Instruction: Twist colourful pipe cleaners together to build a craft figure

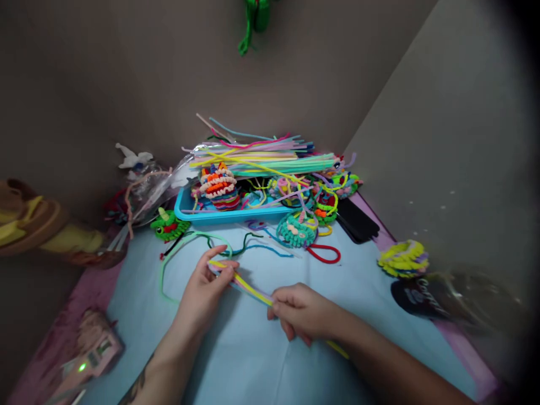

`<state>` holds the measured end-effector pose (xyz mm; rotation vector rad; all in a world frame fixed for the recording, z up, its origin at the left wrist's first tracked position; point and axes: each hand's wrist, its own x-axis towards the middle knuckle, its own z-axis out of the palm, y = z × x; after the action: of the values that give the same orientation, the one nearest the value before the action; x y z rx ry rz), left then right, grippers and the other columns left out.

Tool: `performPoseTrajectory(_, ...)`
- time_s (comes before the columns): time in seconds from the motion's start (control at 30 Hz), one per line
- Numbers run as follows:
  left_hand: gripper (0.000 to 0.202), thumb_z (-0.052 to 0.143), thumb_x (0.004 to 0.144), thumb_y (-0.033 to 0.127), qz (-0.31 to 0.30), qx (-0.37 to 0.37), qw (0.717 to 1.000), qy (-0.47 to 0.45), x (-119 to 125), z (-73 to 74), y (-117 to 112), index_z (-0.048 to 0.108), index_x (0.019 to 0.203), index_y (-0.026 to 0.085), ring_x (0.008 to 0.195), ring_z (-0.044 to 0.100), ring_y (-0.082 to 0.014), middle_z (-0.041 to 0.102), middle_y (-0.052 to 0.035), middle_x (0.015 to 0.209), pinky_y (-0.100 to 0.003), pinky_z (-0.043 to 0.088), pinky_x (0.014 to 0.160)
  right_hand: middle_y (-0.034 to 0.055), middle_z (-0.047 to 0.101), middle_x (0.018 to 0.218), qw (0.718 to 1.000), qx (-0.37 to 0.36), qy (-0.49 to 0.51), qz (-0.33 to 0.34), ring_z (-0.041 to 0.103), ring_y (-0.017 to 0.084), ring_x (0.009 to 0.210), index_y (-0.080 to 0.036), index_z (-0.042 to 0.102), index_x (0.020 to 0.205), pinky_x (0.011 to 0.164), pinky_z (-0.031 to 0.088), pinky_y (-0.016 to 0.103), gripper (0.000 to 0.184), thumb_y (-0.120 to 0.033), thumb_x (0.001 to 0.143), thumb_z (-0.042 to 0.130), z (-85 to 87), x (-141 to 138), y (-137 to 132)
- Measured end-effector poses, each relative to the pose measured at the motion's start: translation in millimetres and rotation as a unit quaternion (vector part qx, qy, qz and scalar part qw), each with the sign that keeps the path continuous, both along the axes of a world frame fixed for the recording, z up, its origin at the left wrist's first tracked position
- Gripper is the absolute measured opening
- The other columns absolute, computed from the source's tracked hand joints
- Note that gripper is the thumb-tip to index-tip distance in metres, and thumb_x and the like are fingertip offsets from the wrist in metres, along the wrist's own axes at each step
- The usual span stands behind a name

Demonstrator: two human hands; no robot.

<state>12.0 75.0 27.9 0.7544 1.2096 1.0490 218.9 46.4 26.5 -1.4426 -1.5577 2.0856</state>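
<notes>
Both hands hold a small bundle of pipe cleaners (248, 288), yellow with a pale pink or lilac one beside it, over a light blue cloth (261, 360). My left hand (205, 287) pinches one end of the bundle between thumb and fingers. My right hand (301, 315) is closed round the bundle further along, and the yellow end sticks out behind its wrist. A loose light green pipe cleaner (169, 270) curls on the cloth just left of my left hand.
A blue tray (189, 211) at the back holds coiled pipe-cleaner pieces, with a heap of long coloured pipe cleaners (261, 154) above it. A teal coil (295, 229), a red loop (324, 254), a green figure (169, 225), a black phone (356, 220) and a yellow coil (404, 259) lie around. A pink device (90, 354) sits front left.
</notes>
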Motion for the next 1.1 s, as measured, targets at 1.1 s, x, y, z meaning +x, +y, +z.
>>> performPoseTrajectory(1.1, 0.034, 0.072, 0.063, 0.029, 0.031, 0.034, 0.999, -0.023, -24.3, -11.1, 10.3, 0.056, 0.090, 0.015, 0.071, 0.064, -0.0125, 0.067, -0.0050, 0.085, -0.025, 0.053, 0.067, 0.0159, 0.066, 0.094, 0.742, 0.328, -0.569, 0.132, 0.062, 0.028, 0.085, -0.014, 0.064, 0.093, 0.065, 0.043, 0.030, 0.040, -0.047, 0.071, 0.059, 28.3, 79.6, 67.9)
